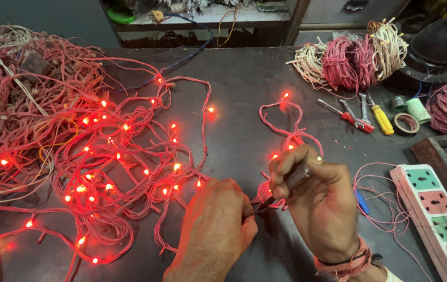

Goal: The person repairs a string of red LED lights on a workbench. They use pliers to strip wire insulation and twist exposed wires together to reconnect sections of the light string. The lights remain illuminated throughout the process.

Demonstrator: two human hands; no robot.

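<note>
Head view showed me one pale power strip [437, 214] with four coloured sockets visible at the bench's right edge, and one tape roll [407, 123] by three hand tools [362, 116] toward the far right corner. My left hand [215, 230] pinched shut on the lit red string lights [113, 156] near the front edge, while my right hand [320, 201] was fisted around a dark tool [292, 180] touching the same wire.

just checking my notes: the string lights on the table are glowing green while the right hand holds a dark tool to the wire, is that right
Not quite. In the head view the string lights on the table glow red, not green. The rest holds: the right hand grips a dark tool against the wire, and the left hand pinches that wire beside it.
</note>
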